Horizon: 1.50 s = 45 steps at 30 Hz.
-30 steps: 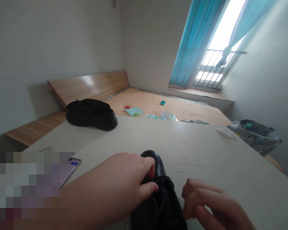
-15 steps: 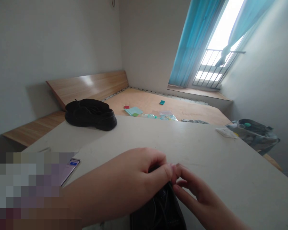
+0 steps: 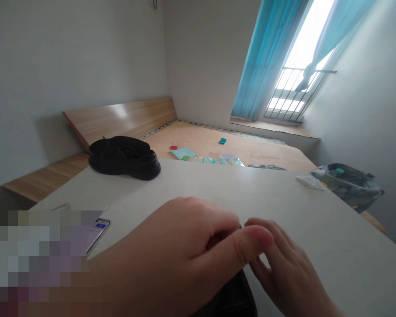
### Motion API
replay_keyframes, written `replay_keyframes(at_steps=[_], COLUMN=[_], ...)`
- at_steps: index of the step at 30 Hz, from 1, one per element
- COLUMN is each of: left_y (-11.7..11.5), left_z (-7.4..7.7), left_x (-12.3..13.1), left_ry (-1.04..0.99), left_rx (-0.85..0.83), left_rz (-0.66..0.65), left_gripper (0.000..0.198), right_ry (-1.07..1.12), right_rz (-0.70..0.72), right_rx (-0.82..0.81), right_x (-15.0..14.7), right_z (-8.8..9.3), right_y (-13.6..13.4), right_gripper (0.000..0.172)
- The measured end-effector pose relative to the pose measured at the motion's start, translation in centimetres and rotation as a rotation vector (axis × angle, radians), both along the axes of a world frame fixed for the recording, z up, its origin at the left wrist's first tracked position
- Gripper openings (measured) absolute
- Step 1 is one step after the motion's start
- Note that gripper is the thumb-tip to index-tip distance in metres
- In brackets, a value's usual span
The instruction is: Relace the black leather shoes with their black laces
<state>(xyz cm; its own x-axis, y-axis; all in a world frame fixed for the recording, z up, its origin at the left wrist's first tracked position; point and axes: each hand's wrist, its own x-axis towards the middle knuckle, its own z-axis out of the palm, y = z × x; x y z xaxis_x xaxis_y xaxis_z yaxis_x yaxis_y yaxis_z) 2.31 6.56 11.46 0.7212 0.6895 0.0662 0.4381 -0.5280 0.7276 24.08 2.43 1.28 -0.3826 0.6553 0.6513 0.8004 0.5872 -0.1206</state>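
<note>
A black shoe [image 3: 236,295] lies on the white table right in front of me, mostly covered by my hands; only its dark lower part shows. My left hand [image 3: 188,246] arches over it with curled fingers, their tips hidden. Its thumb stretches across toward my right hand [image 3: 288,264]. The right fingers are bent at the shoe's far right edge, and the left thumb covers their tips, so what they pinch is hidden. A second black shoe [image 3: 125,158] rests on its own at the table's back left.
A phone [image 3: 99,233] lies on the white table [image 3: 317,220] at the left, beside a pixelated patch. A small white packet [image 3: 310,182] sits at the right back edge. Beyond are a wooden bed board [image 3: 191,132] with small items and a bag-lined bin [image 3: 356,185].
My left hand has shifted right and slightly up, its thumb now extended over the right fingers. The right hand has turned and moved right. More of the near shoe is covered.
</note>
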Motion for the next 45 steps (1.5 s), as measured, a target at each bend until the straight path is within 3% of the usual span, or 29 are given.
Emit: replay_keyframes(at_steps=[2, 4, 7, 11, 16, 18, 22, 25, 28, 30, 32, 35, 38, 41, 43, 45], left_y=[0.2, 0.4, 0.7, 1.0, 1.0, 1.0, 1.0, 1.2, 1.3, 1.3, 1.3, 1.6, 2.2, 2.7, 2.6, 2.3], left_z=[-0.5, -0.9, -1.4, -2.1, -2.7, -2.8, -3.1, -3.6, -3.7, -3.5, -3.2, -2.9, -2.7, -2.5, -2.0, -1.4], left_x=[0.2, 0.5, 0.7, 0.6, 0.6, 0.7, 0.7, 0.6, 0.5, 0.5, 0.4, 0.2, 0.1, 0.1, 0.1, 0.1], left_ry=[0.110, 0.191, 0.249, 0.324, 0.458, 0.505, 0.546, 0.520, 0.504, 0.493, 0.484, 0.475, 0.403, 0.307, 0.250, 0.190], left_rx=[0.042, 0.087, 0.164, 0.209, 0.237, 0.235, 0.242, 0.241, 0.255, 0.257, 0.241, 0.186, 0.073, -0.029, -0.029, 0.011], left_rz=[-0.003, -0.001, -0.038, -0.052, -0.069, -0.068, -0.055, -0.059, -0.085, -0.108, -0.120, -0.104, -0.055, 0.035, 0.081, 0.100], left_gripper=[0.051, 0.035, 0.011, 0.015, 0.010, 0.011, 0.021, 0.027, 0.029, 0.028, 0.028, 0.029, 0.033, 0.040, 0.040, 0.036], right_ry=[0.184, 0.381, 0.721, 1.121, 1.298, 1.314, 1.366, 1.517, 1.633, 1.647, 1.595, 1.303, 0.651, 0.145, 0.084, 0.160], right_rz=[0.063, 0.142, 0.242, 0.403, 0.479, 0.409, 0.256, 0.311, 0.424, 0.467, 0.420, 0.227, 0.067, 0.067, 0.099, 0.099], right_rx=[-0.309, -0.618, -0.949, -1.150, -1.345, -1.312, -1.066, -0.957, -1.007, -1.011, -0.979, -0.813, -0.361, -0.016, -0.005, -0.164], right_x=[-0.1, -0.2, -0.3, 0.0, 0.8, 1.3, 2.2, 2.2, 2.0, 1.8, 1.7, 2.1, 2.5, 2.3, 1.7, 1.0], right_z=[-0.2, -0.3, -0.1, 0.5, 0.6, 0.4, 0.9, 1.9, 2.7, 2.8, 2.6, 2.1, 1.9, 2.2, 2.3, 2.1], right_y=[0.0, 0.1, 0.0, -0.3, -0.7, -0.9, -0.9, -0.6, -0.2, -0.3, -0.6, -1.3, -1.6, -1.5, -1.3, -1.2], right_gripper=[0.011, 0.009, 0.016, 0.028, 0.030, 0.028, 0.026, 0.032, 0.027, 0.022, 0.020, 0.021, 0.015, 0.030, 0.025, 0.022])
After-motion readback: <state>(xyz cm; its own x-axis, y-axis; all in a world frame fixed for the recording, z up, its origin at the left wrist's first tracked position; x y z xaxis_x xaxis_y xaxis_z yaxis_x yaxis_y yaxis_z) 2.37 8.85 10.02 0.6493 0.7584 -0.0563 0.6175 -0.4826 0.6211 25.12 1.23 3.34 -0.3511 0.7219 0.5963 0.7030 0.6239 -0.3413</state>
